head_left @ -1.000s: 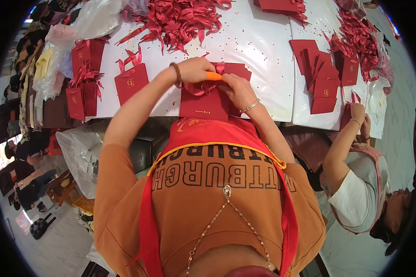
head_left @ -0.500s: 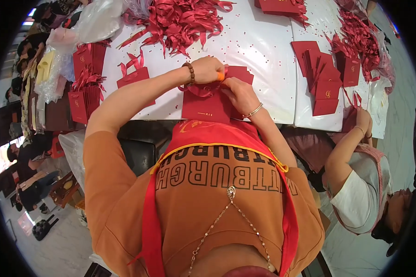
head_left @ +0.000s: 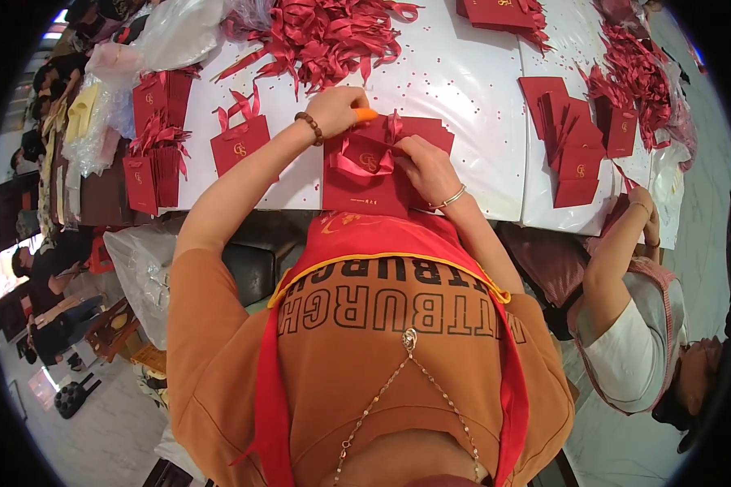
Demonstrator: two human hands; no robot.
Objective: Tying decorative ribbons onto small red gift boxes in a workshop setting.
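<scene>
White glossy surface, littered with red ribbon scraps. Dark red paper gift bag at near edge; left hand and right hand pinching its ribbon handle. Risk: thin ribbon slipping loose.

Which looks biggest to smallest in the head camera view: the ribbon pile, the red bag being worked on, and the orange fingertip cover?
1. Ribbon pile
2. Red bag, under both hands and nearer the camera, so the gap is unsure
3. Orange fingertip cover on the left hand
</scene>
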